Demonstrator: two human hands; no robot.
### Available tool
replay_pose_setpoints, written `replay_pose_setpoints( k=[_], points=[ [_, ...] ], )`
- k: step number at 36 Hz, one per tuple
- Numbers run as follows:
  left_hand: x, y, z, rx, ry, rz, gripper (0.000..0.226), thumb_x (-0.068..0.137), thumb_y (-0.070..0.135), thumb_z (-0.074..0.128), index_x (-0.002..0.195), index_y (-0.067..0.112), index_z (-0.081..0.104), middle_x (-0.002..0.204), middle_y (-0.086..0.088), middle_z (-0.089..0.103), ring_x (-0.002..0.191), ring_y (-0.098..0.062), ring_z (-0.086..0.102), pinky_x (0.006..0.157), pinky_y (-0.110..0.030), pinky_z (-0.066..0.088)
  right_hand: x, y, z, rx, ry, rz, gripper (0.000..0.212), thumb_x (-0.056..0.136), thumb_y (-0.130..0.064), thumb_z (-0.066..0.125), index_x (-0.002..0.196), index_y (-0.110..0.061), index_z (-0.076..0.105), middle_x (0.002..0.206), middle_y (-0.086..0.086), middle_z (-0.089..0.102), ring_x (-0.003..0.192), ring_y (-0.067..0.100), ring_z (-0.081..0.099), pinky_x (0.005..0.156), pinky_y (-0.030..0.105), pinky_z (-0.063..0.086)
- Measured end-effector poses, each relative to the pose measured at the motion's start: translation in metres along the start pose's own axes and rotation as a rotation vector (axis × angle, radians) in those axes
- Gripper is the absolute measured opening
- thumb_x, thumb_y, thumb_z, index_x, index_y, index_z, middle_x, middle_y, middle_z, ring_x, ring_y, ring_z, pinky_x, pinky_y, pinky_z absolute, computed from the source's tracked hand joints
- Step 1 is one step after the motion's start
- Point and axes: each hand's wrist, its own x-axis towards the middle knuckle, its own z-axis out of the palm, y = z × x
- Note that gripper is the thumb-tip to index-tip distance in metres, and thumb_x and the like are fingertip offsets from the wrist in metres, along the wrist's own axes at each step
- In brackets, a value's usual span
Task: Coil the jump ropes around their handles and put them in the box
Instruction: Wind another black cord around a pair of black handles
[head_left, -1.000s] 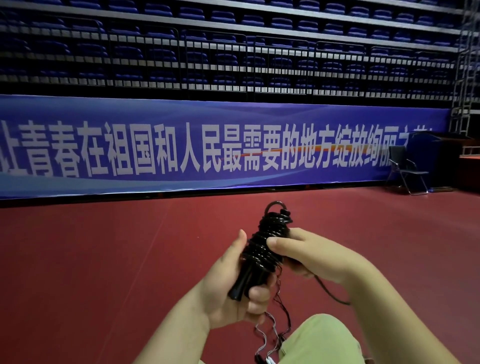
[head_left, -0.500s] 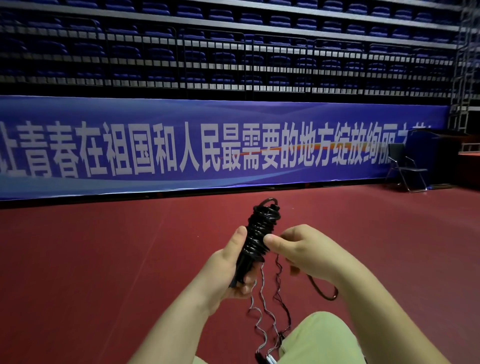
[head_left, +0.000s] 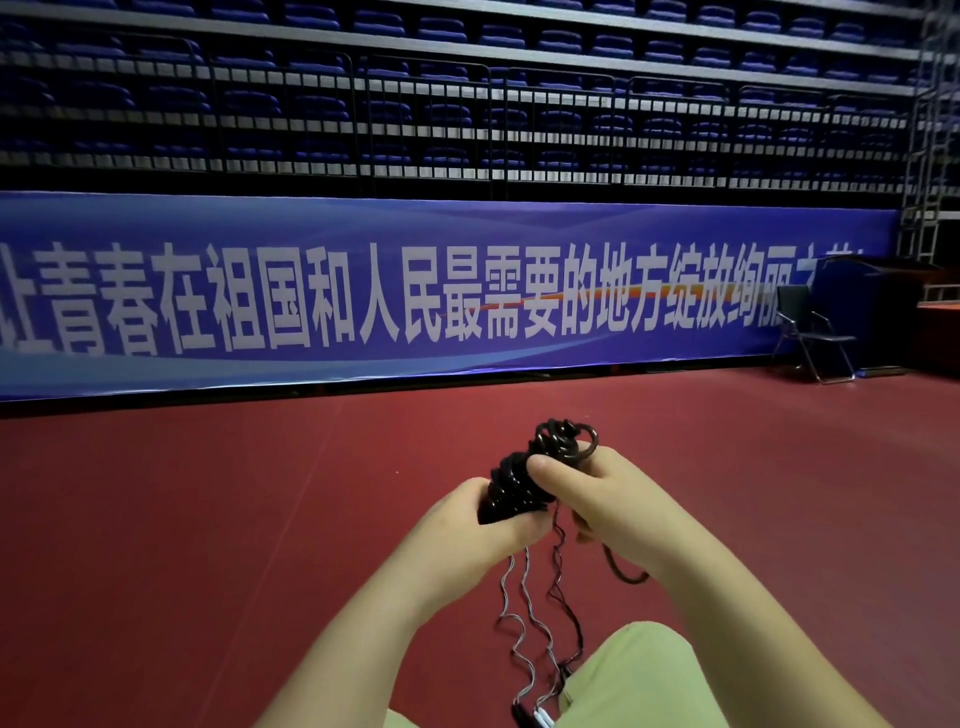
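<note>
Black jump rope, coiled around its handles (head_left: 524, 480), is gripped at its lower end by the left hand (head_left: 467, 525). Its upper coils are pinched between thumb and curled fingers (head_left: 543, 466) of the right hand (head_left: 618, 506); loose rope (head_left: 530, 618) is left hanging beneath.

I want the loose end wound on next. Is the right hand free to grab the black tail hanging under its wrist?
Probably not yet: the right hand grips the coiled bundle with the left hand, while the black tail dangles unobstructed below it.
</note>
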Motion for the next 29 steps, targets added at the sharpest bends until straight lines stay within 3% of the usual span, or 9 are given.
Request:
replay_pose_setpoints(
  k=[3, 7, 11, 14, 17, 20, 25, 27, 29],
  points=[
    [-0.004, 0.003, -0.005, -0.257, -0.225, -0.058, 0.061, 0.065, 0.068, 0.06, 0.108, 0.025, 0.062, 0.086, 0.012, 0.07, 0.077, -0.004, 0.062, 0.074, -0.028, 0.051, -0.002, -0.004, -0.002, -0.019, -0.002, -0.045, 0.024, 0.079, -0.039, 0.057, 0.08, -0.015, 0.053, 0.063, -0.009, 0.041, 0.059, 0.009, 0.039, 0.064, 0.032, 0.034],
    [-0.011, 0.002, -0.012, -0.469, -0.441, -0.102, 0.079, 0.068, 0.076, 0.037, 0.125, 0.025, 0.058, 0.102, 0.001, 0.068, 0.091, -0.015, 0.065, 0.079, -0.034, 0.053, -0.007, -0.009, -0.007, 0.035, -0.114, -0.127, 0.024, 0.064, -0.042, 0.052, 0.074, -0.019, 0.049, 0.068, -0.008, 0.045, 0.064, 0.008, 0.042, 0.062, 0.028, 0.035],
    [-0.014, -0.005, -0.011, -0.609, -0.607, -0.098, 0.085, 0.067, 0.081, 0.055, 0.127, 0.02, 0.057, 0.107, -0.01, 0.066, 0.09, -0.025, 0.068, 0.076, -0.041, 0.054, -0.011, -0.013, -0.008, 0.048, -0.266, -0.205, 0.006, 0.064, -0.037, 0.053, 0.069, -0.033, 0.053, 0.069, -0.017, 0.05, 0.067, 0.003, 0.048, 0.062, 0.019, 0.04],
    [-0.013, -0.013, -0.007, -0.676, -0.691, -0.063, 0.082, 0.069, 0.078, 0.059, 0.126, 0.018, 0.058, 0.106, -0.008, 0.066, 0.087, -0.024, 0.069, 0.075, -0.041, 0.056, -0.011, -0.014, -0.007, 0.018, -0.331, -0.206, 0.005, 0.067, -0.033, 0.054, 0.07, -0.03, 0.051, 0.07, -0.016, 0.049, 0.068, 0.006, 0.046, 0.064, 0.023, 0.038],
    [-0.012, -0.015, -0.004, -0.725, -0.659, -0.021, 0.071, 0.07, 0.073, 0.064, 0.12, 0.023, 0.063, 0.103, -0.005, 0.068, 0.084, -0.02, 0.068, 0.074, -0.038, 0.055, -0.01, -0.015, -0.009, -0.055, -0.353, -0.144, 0.019, 0.069, -0.036, 0.053, 0.079, -0.021, 0.05, 0.075, -0.008, 0.049, 0.073, 0.01, 0.045, 0.069, 0.031, 0.037],
    [-0.011, -0.016, -0.003, -0.691, -0.543, 0.003, 0.065, 0.061, 0.072, 0.073, 0.108, 0.028, 0.072, 0.096, -0.008, 0.069, 0.077, -0.017, 0.063, 0.075, -0.037, 0.052, -0.009, -0.012, -0.012, -0.065, -0.345, -0.096, 0.014, 0.077, -0.032, 0.055, 0.09, -0.028, 0.058, 0.085, -0.007, 0.06, 0.08, 0.008, 0.055, 0.077, 0.03, 0.044],
    [-0.012, -0.014, -0.007, -0.66, -0.405, 0.005, 0.078, 0.058, 0.064, 0.08, 0.115, 0.013, 0.064, 0.094, -0.01, 0.066, 0.074, -0.02, 0.061, 0.073, -0.038, 0.05, -0.011, -0.008, -0.02, -0.126, -0.297, 0.027, 0.038, 0.078, -0.053, 0.061, 0.109, -0.031, 0.063, 0.106, 0.001, 0.071, 0.098, 0.022, 0.068, 0.088, 0.046, 0.056],
    [-0.013, -0.011, -0.006, -0.647, -0.349, 0.013, 0.087, 0.059, 0.061, 0.081, 0.123, 0.007, 0.056, 0.094, -0.008, 0.063, 0.074, -0.022, 0.06, 0.072, -0.038, 0.048, -0.01, -0.006, -0.022, -0.16, -0.249, 0.042, 0.03, 0.085, -0.05, 0.064, 0.103, -0.026, 0.065, 0.09, -0.004, 0.072, 0.082, 0.015, 0.069, 0.081, 0.044, 0.058],
    [-0.012, -0.007, -0.005, -0.634, -0.285, 0.006, 0.094, 0.056, 0.059, 0.083, 0.125, 0.004, 0.053, 0.094, -0.008, 0.061, 0.073, -0.024, 0.06, 0.072, -0.038, 0.048, -0.011, -0.006, -0.022, -0.186, -0.197, 0.031, 0.015, 0.089, -0.041, 0.064, 0.09, -0.026, 0.065, 0.068, -0.013, 0.065, 0.065, 0.006, 0.063, 0.07, 0.032, 0.058]
  ],
)
